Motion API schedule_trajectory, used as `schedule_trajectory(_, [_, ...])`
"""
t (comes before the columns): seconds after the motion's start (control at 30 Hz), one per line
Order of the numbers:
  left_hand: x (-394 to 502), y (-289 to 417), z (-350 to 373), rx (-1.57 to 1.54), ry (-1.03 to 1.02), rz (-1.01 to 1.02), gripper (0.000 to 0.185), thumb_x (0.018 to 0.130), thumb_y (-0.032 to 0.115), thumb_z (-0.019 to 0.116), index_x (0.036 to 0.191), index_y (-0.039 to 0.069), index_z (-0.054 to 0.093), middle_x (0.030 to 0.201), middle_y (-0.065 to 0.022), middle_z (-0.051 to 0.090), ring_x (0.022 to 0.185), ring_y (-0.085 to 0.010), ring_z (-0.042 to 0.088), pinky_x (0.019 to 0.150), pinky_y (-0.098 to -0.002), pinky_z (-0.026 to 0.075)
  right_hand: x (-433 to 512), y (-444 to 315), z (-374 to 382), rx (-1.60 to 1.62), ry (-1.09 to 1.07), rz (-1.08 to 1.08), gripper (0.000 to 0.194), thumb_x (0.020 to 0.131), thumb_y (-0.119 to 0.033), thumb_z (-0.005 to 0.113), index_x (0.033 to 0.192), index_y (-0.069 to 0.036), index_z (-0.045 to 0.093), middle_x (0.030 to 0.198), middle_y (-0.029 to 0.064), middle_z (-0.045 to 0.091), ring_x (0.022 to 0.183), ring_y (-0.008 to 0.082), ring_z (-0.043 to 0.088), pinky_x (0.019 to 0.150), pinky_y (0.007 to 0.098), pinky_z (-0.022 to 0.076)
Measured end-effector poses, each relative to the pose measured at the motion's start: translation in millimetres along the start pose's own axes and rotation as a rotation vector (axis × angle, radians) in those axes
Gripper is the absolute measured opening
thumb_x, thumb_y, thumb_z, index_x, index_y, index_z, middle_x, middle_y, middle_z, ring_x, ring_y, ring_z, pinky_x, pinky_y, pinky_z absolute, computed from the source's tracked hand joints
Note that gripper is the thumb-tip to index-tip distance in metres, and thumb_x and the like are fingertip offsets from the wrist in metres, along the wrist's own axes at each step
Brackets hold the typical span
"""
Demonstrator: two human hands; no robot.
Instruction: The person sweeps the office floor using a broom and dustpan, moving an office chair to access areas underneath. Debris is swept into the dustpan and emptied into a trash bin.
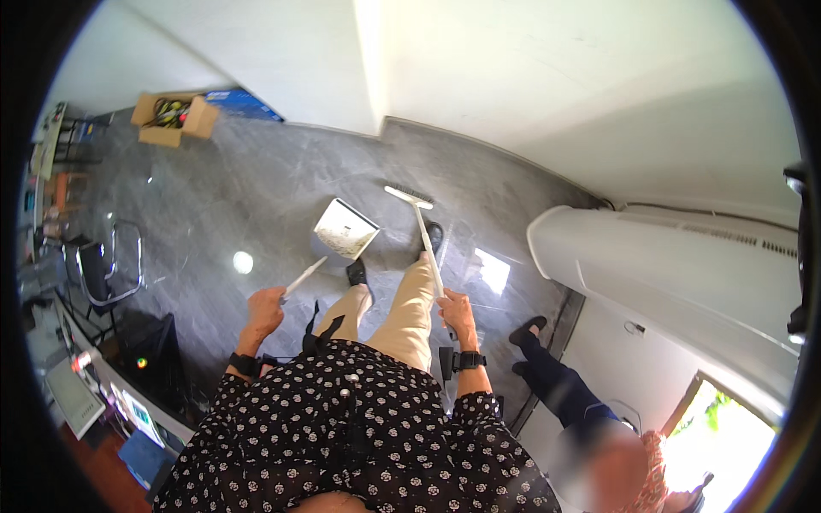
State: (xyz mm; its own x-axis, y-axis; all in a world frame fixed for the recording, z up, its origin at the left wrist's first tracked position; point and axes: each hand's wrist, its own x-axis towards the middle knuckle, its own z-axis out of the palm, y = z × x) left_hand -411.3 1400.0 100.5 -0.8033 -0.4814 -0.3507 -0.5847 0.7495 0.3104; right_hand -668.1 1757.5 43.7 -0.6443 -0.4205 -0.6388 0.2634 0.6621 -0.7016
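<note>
My left hand (pixel 265 314) grips the upper end of the light handle of a long-handled dustpan (pixel 346 231). The pan is white inside, bears dark specks of debris and stands on the grey floor in front of my left shoe. My right hand (pixel 457 310) is closed round the white handle of a broom (pixel 410 197). The broom's dark bristles lie on the floor beyond my right shoe, to the right of the dustpan and apart from it.
A person in dark trousers (pixel 564 385) is at the lower right, beside the wall. An open cardboard box (pixel 168 136) stands by the far wall near a blue box (pixel 240 102). Chairs (pixel 96 276) and a desk (pixel 122 378) are at the left; a white air conditioner (pixel 641 250) is at the right.
</note>
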Motion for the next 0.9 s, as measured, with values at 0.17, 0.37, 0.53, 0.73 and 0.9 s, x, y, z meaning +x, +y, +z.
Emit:
schedule_trajectory(0.17, [36.9,33.9,-10.0,0.023,-0.068,0.026,0.022,0.068,0.0,0.053,0.085,0.008,0.063,0.078,-0.0154,0.064,0.076,-0.0386,0.059,0.068,-0.0487,0.046,-7.9,13.4,-75.3,0.03,0.271,0.296,0.037,0.079,-0.013,0.059,0.114,-0.002,0.062,0.062,0.0128,0.058,0.052,0.0167,0.059,0.043,0.031,0.0473])
schedule_trajectory(0.37, [81.3,86.8,-15.3,0.065,-0.099,0.047,0.022,0.068,-0.001,0.053,0.085,0.007,0.064,0.076,-0.0186,0.062,0.077,-0.0404,0.058,0.067,-0.0494,0.045,60.6,53.4,-216.4,-0.463,0.415,0.144,0.03,0.08,-0.017,0.059,0.109,-0.013,0.066,0.072,0.0141,0.066,0.058,0.0237,0.065,0.055,0.0348,0.053])
schedule_trajectory(0.53, [112.8,132.4,-17.4,0.083,-0.144,0.018,0.024,0.068,-0.002,0.052,0.086,0.007,0.064,0.077,-0.0188,0.063,0.076,-0.0412,0.058,0.067,-0.0494,0.045,104.7,51.1,-314.7,-0.365,0.598,0.425,0.023,0.075,-0.021,0.057,0.096,-0.011,0.064,0.091,0.0232,0.065,0.091,0.0408,0.062,0.076,0.0473,0.0501])
schedule_trajectory(0.73, [140.4,182.8,-21.8,0.065,-0.166,0.018,0.027,0.067,-0.001,0.052,0.089,0.007,0.066,0.076,-0.0198,0.063,0.075,-0.042,0.058,0.065,-0.0492,0.045,128.2,50.4,-358.1,-0.022,0.478,0.369,0.021,0.075,-0.02,0.057,0.091,-0.006,0.062,0.086,0.0239,0.065,0.09,0.0381,0.063,0.074,0.0473,0.0493])
schedule_trajectory(0.9, [156.0,212.3,-28.2,0.026,-0.123,0.008,0.025,0.068,-0.001,0.052,0.088,0.006,0.065,0.078,-0.0211,0.062,0.077,-0.0419,0.059,0.065,-0.0486,0.045,101.9,41.7,-349.9,-0.266,0.516,0.441,0.023,0.075,-0.02,0.058,0.092,-0.005,0.062,0.086,0.022,0.066,0.081,0.0382,0.065,0.069,0.0466,0.0518])
